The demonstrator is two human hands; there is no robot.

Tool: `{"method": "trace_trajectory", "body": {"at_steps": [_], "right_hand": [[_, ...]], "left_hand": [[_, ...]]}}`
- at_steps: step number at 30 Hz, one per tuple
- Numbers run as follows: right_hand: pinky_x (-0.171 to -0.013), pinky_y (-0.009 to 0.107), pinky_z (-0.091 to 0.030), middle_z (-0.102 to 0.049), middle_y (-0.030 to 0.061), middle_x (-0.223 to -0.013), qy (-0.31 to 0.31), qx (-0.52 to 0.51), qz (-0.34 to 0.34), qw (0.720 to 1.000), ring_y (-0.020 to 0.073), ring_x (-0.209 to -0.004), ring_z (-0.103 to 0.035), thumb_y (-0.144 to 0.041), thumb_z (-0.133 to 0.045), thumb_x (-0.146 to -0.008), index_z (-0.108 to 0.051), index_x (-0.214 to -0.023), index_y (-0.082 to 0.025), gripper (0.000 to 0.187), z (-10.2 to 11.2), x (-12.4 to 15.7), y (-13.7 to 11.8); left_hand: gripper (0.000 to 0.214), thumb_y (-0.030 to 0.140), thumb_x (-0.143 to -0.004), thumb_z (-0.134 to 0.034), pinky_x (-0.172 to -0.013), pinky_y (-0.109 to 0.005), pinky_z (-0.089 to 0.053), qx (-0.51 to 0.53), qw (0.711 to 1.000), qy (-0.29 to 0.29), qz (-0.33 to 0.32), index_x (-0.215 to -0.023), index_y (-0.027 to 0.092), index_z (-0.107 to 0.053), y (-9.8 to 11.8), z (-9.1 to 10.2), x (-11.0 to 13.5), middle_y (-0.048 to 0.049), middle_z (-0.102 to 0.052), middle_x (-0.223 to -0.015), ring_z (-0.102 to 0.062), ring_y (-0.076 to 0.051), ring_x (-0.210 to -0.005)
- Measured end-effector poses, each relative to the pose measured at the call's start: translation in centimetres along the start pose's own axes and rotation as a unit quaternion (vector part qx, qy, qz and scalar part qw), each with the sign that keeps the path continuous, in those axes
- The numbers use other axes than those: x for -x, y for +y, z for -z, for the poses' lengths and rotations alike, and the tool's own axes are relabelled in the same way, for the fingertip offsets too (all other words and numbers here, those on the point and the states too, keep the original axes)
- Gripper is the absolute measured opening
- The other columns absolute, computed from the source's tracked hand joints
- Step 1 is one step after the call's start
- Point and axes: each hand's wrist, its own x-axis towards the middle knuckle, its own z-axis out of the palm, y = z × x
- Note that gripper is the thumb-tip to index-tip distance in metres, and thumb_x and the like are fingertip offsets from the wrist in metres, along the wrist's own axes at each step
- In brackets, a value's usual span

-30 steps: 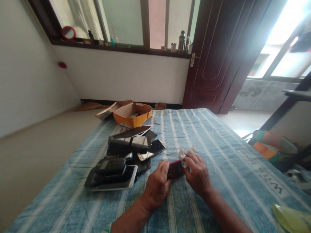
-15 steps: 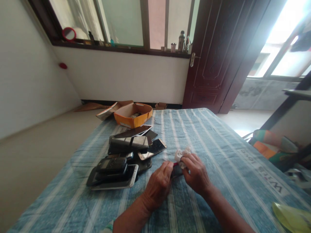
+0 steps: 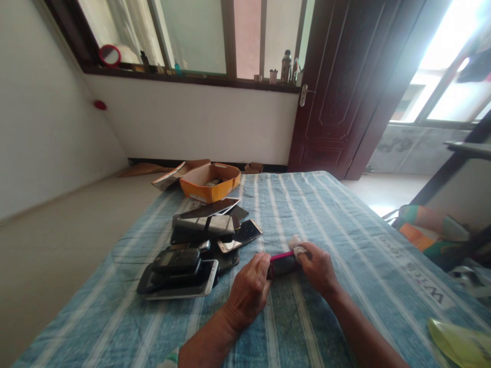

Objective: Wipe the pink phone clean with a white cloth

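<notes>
Pink-edged phone [image 3: 283,262] is held just above or on the counter [image 3: 345,220], right of the phone pile; contact with the cloth below can't be told. Its left end is gripped by the left hand [image 3: 250,287], fingers closed around it. White tissue [image 3: 296,241] is pinched in the right hand [image 3: 317,266], fingers narrow, and is pressed at the phone's far right corner. Pink edge is turned up, dark face toward the near side.

Counter is covered by a blue-and-white striped cloth [image 3: 356,286]. Left of the hands, phones are piled: black keypad handset [image 3: 177,259] stacked over a white-framed phone [image 3: 210,278], gold-framed phone [image 3: 245,234] laid farther right, grey phone [image 3: 220,225] set behind. At the far left, an open orange box [image 3: 210,193] is placed; small dark items are seen inside, too small to tell. Yellow-green item [image 3: 458,342] is partly cut off at near right.
</notes>
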Motion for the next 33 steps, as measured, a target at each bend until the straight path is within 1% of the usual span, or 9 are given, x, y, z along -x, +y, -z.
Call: {"method": "trace_trajectory", "body": {"at_steps": [4,10,15,20,23,27,29,31,33], "right_hand": [[-0.069,0.028,-0.045,-0.072,0.0023,-0.081,-0.009,-0.036,-0.019,0.999,0.0191,-0.075,-0.064,-0.029,-0.048,-0.083,-0.071,-0.086,-0.022,0.024,0.3,0.0,-0.1],[-0.067,0.029,-0.048,-0.073,0.0022,-0.078,-0.006,-0.13,-0.06,0.99,0.0208,-0.074,-0.065,-0.032,-0.055,-0.078,-0.073,-0.085,-0.02,0.023,0.3,0.1,-0.7],[-0.067,0.029,-0.05,-0.073,0.0033,-0.079,-0.005,-0.198,-0.097,0.975,0.02,-0.073,-0.065,-0.032,-0.06,-0.073,-0.074,-0.085,-0.018,0.023,0.3,0.2,-1.5],[-0.07,0.031,-0.051,-0.073,0.0048,-0.081,-0.003,-0.26,-0.132,0.957,0.0207,-0.075,-0.065,-0.032,-0.066,-0.069,-0.075,-0.088,-0.016,0.026,0.0,0.5,-2.0],[-0.07,0.03,-0.051,-0.073,0.0037,-0.081,-0.017,-0.283,-0.105,0.953,0.0194,-0.075,-0.065,-0.027,-0.067,-0.068,-0.075,-0.087,-0.018,0.022,-0.3,1.0,-2.7],[-0.065,0.026,-0.048,-0.07,0.0009,-0.077,-0.06,-0.305,-0.04,0.949,0.016,-0.071,-0.06,-0.024,-0.065,-0.072,-0.074,-0.084,-0.019,0.016,-0.5,1.7,-4.0],[-0.064,0.024,-0.047,-0.068,-0.0001,-0.076,-0.076,-0.318,-0.022,0.945,0.0149,-0.07,-0.059,-0.024,-0.064,-0.074,-0.072,-0.084,-0.02,0.013,-0.6,1.9,-4.6],[-0.064,0.024,-0.047,-0.067,-0.0004,-0.076,-0.08,-0.322,-0.01,0.943,0.0148,-0.071,-0.058,-0.024,-0.064,-0.075,-0.072,-0.083,-0.02,0.012,-0.6,2.0,-5.0],[-0.066,0.025,-0.047,-0.067,0.0001,-0.078,-0.076,-0.32,-0.001,0.944,0.0154,-0.072,-0.059,-0.024,-0.063,-0.076,-0.071,-0.083,-0.02,0.012,-0.7,2.1,-5.1]], "left_hand": [[0.057,-0.001,-0.071,-0.05,-0.085,-0.041,-0.058,-0.011,1.0,0.0,0.005,-0.125,0.014,-0.041,0.0,0.0,0.0,-0.0147,-0.062,-0.111,-0.065,-0.028,-0.102],[0.052,0.0,-0.071,-0.05,-0.083,-0.043,-0.057,-0.038,0.999,0.009,0.0,-0.121,0.012,-0.043,0.3,0.2,-0.4,-0.0146,-0.063,-0.106,-0.064,-0.028,-0.097],[0.05,0.001,-0.067,-0.052,-0.081,-0.047,-0.056,-0.074,0.997,-0.011,0.001,-0.117,0.01,-0.05,0.6,0.7,-0.7,-0.0154,-0.064,-0.104,-0.062,-0.03,-0.093],[0.051,0.004,-0.069,-0.057,-0.078,-0.045,-0.054,-0.074,0.997,-0.03,0.0,-0.119,0.008,-0.052,0.6,1.0,-0.9,-0.0166,-0.065,-0.104,-0.062,-0.031,-0.092],[0.044,0.01,-0.071,-0.063,-0.074,-0.045,-0.054,-0.06,0.997,-0.04,0.004,-0.115,0.008,-0.055,1.0,1.4,-1.2,-0.0161,-0.067,-0.101,-0.063,-0.031,-0.088],[0.016,0.022,-0.079,-0.066,-0.069,-0.041,-0.051,-0.007,0.996,-0.07,0.055,-0.092,0.014,-0.061,1.6,2.4,-1.9,-0.0096,-0.068,-0.086,-0.064,-0.028,-0.08],[0.01,0.022,-0.079,-0.067,-0.067,-0.037,-0.049,0.028,0.992,-0.092,0.086,-0.084,0.016,-0.06,1.8,3.0,-2.2,-0.0066,-0.068,-0.081,-0.065,-0.026,-0.076],[0.009,0.019,-0.078,-0.068,-0.064,-0.033,-0.047,0.066,0.985,-0.108,0.116,-0.08,0.017,-0.06,1.8,3.5,-2.5,-0.0045,-0.068,-0.079,-0.064,-0.023,-0.073],[0.007,0.018,-0.077,-0.068,-0.061,-0.029,-0.045,0.106,0.978,-0.111,0.141,-0.078,0.018,-0.06,1.8,3.8,-2.6,-0.0032,-0.067,-0.078,-0.063,-0.02,-0.069]]}}
